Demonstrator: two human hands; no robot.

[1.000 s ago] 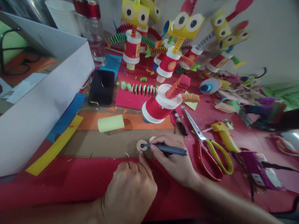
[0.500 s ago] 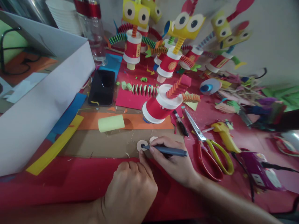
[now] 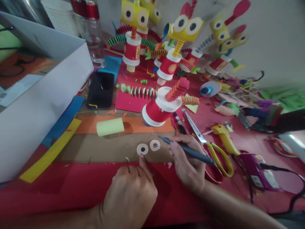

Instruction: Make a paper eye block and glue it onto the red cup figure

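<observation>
Right hand (image 3: pixel 189 167) holding marker (image 3: pixel 194 153); gold label (image 3: pixel 138 52) on cup (image 3: pixel 130 53) unreadable.

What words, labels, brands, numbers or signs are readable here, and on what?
Nothing readable.
Upright gold label, leftmost red-and-white paper cup: too small.
Round gold emblem, cup further right: too small.
Dark print, nearest cup: blurred.
Gold patch, rightmost cup: blurred.
</observation>
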